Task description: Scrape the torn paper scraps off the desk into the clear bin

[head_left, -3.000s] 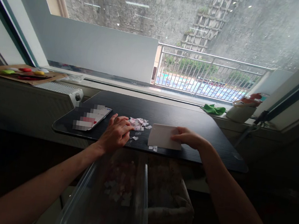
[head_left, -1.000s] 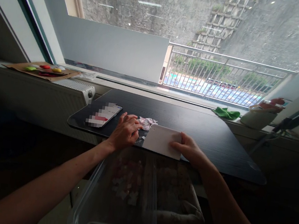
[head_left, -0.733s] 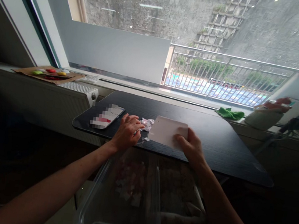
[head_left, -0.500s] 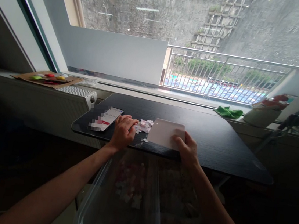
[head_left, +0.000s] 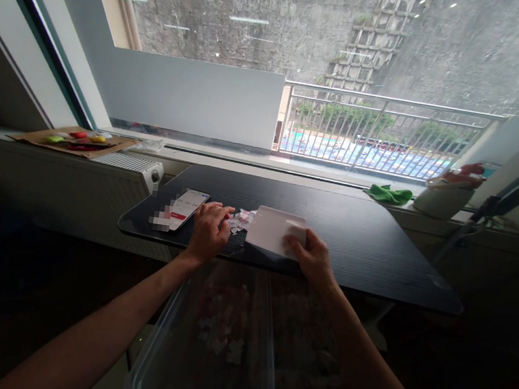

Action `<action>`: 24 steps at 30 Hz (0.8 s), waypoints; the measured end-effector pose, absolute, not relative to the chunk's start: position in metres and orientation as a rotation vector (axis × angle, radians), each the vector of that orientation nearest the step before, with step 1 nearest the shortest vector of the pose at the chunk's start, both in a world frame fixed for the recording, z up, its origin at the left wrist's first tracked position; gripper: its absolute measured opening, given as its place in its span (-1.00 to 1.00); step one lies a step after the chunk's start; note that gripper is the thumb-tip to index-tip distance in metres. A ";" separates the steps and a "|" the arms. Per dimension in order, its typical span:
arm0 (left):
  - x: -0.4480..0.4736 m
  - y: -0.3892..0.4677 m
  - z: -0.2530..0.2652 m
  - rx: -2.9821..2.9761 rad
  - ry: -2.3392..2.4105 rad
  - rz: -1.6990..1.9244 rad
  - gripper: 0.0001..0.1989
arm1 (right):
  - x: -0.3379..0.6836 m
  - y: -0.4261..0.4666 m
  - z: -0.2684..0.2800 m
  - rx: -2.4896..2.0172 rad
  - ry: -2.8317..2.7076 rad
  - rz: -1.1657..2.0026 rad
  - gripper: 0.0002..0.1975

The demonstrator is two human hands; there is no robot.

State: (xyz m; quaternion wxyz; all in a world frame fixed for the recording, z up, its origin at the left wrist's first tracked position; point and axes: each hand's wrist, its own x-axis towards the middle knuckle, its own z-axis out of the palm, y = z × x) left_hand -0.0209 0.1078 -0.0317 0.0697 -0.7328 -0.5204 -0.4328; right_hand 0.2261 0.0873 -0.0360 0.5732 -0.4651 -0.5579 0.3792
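Note:
A small heap of paper-like jigsaw pieces [head_left: 241,219] lies on the black table [head_left: 334,214], between my two hands. My left hand [head_left: 210,229] rests palm-down at the heap's left side, its fingers reaching toward the pieces and the thumb apart. My right hand [head_left: 312,253] grips the right end of a thin white plastic sheet [head_left: 274,229], thumb on top. The sheet's left edge is against or just over the heap's right side. Below the table edge, a clear plastic box [head_left: 269,350] holds more pieces [head_left: 224,325].
A phone [head_left: 184,210] with a timer lies left of my left hand. On the sill are a green cloth [head_left: 389,195], a pot [head_left: 442,198] and a brown board [head_left: 74,141] with colourful items. A radiator [head_left: 132,167] stands at the left.
The white sheet has moved slightly left, nearer my left hand. A loose piece near the table's front edge no longer shows there. The view has shifted a little.

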 end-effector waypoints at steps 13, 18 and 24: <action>-0.021 0.107 -0.031 -2.213 -1.569 -1.292 -0.66 | 0.225 0.086 -0.031 -1.084 -1.372 1.023 -0.69; -0.020 0.108 -0.031 -2.220 -1.582 -1.294 -0.66 | 0.227 0.084 -0.030 -1.078 -1.369 1.065 -0.65; -0.020 0.106 -0.030 -2.231 -1.587 -1.309 -0.66 | 0.226 0.082 -0.027 -1.049 -1.390 1.081 -0.67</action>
